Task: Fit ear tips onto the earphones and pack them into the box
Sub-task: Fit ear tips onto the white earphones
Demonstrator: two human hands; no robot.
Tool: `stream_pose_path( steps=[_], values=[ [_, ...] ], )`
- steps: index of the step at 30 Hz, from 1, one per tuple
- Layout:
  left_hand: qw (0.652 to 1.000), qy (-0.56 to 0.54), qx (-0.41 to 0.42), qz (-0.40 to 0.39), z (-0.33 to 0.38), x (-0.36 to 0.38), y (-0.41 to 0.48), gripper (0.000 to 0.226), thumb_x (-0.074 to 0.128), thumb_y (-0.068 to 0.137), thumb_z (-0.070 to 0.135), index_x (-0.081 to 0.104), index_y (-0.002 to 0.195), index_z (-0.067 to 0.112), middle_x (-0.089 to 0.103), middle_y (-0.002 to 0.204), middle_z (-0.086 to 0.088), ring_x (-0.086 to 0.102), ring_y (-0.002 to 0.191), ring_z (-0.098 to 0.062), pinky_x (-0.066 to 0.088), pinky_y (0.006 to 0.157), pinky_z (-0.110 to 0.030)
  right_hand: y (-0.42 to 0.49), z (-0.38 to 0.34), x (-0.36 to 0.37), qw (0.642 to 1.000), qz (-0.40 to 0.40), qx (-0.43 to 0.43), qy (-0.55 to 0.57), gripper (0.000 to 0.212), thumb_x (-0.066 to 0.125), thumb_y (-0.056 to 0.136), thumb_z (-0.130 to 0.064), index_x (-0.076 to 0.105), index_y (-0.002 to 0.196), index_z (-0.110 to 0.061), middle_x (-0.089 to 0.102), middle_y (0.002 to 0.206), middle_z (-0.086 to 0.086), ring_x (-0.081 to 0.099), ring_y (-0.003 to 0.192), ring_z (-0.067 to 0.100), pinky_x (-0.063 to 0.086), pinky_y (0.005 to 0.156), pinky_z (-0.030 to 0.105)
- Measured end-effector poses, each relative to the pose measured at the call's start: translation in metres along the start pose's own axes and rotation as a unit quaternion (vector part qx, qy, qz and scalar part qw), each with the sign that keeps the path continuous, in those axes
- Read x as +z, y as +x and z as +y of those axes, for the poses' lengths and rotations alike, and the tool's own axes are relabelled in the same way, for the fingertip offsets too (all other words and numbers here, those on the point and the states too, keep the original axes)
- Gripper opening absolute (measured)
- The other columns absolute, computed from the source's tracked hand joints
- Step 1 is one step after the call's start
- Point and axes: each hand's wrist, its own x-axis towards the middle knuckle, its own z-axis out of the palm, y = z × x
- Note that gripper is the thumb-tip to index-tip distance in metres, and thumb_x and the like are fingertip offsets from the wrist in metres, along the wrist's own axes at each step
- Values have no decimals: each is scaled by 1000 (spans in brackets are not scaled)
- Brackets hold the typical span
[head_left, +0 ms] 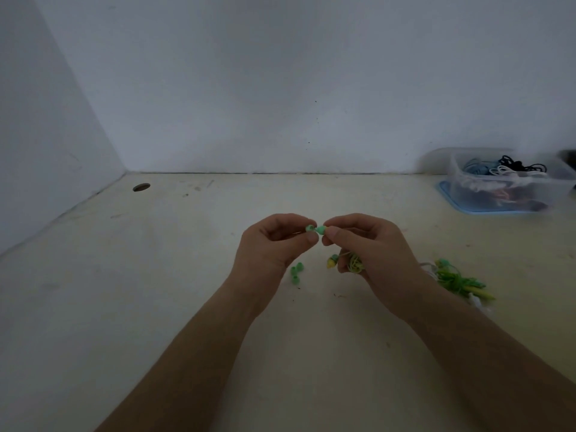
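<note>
My left hand (274, 244) pinched a small green rubbery ear tip (310, 228); my right hand (371, 247) gripped the green earbud (321, 230), seemingly nose-to-nose for pushing on, coiled yellow cable (355, 264) palmed clear.

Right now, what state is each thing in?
Left hand: pinches ear tip, held against earbud.
Right hand: pinches earbud, grips coiled cable.
Second earbud: hangs loose beside the cable.
Loose tips: lying on table.
Spare earphones: bundled on table.
Box: open, cables inside, standing on blue lid.
</note>
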Motion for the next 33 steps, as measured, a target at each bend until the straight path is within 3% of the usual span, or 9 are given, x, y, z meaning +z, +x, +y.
stream_pose_path(
  steps=[6,10,14,20,33],
  values=[
    [998,-51,-24,-20,4,5,-4,21,67,79,-11,73,92,4,75,94,-16,72,89,-23,56,78,-23,-3,-3,1,1000,11,-10,0,7,68,90,-6,73,95,-4,72,77,8,53,53,22,50,52,28],
    [992,-110,-57,-20,7,5,-3,18,62,85,-4,77,86,6,75,91,-14,72,83,-18,57,73,-21,-3,-3,0,1000,22,-8,3,7,69,90,-7,73,94,-5,72,77,8,54,53,20,50,52,28],
    [993,-100,-48,-25,5,5,-3,18,60,87,-4,75,91,5,75,90,-14,72,82,-17,56,72,-19,-1,-2,-1,1000,19,-14,0,6,69,89,-7,73,94,-5,72,77,9,54,52,19,50,52,27],
    [992,-107,-41,-48,4,3,-2,17,67,72,2,75,86,7,75,88,-12,73,81,-17,56,69,-19,-1,-3,-5,1000,-12,-20,-10,8,69,88,-6,75,94,-5,73,80,12,54,55,22,50,53,28],
    [988,-117,-63,-76,6,2,-3,16,67,72,2,77,81,9,75,88,-13,74,82,-20,58,69,-19,-2,-11,-14,991,-71,-69,-85,10,69,88,-2,74,96,-4,74,77,12,58,58,21,52,56,26]
  ],
)
